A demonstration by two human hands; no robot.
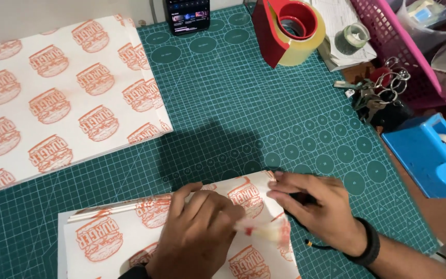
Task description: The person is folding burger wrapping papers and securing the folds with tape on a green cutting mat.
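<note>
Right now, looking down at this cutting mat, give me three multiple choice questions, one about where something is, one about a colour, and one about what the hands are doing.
1. Where does the stack of printed paper sheets lie?
A. Far left of the green mat
B. Inside the pink basket
C. Under the keys

2. What colour is the big tape dispenser at the far edge of the mat?
A. Blue
B. Red
C. Black

3. What are the hands doing?
A. Both lifted clear of the mat
B. Both pressing on the folded printed paper
C. One holding the phone

Answers:
1 A: the stack covers the mat's upper left part.
2 B: its body is red, with a yellowish tape roll; the blue dispenser sits off the mat at the right.
3 B: the left hand lies flat on the paper and the right hand pins its right edge.
</note>
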